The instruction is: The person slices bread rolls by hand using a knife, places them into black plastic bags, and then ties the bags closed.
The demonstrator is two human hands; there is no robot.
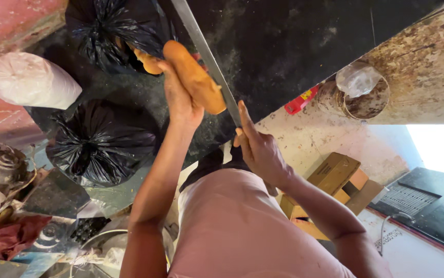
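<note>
My left hand (180, 100) holds a long golden-brown bread loaf (193, 77) on the black counter (283, 41), fingers wrapped under it. My right hand (258, 149) grips the handle of a long steel knife (206, 54), index finger stretched along the blade. The blade lies against the loaf's right side and runs up past the top of the view. Another loaf (147, 62) pokes out of an open black plastic bag (114, 31) just behind the left hand.
A tied black bag (101, 141) and a white plastic-wrapped bundle (31, 82) sit on the left. A round rusty tin (361, 95) with clear plastic, a red object (301, 100) and cardboard boxes (335, 180) lie right of the counter. Clutter and a metal bowl (103, 242) at bottom left.
</note>
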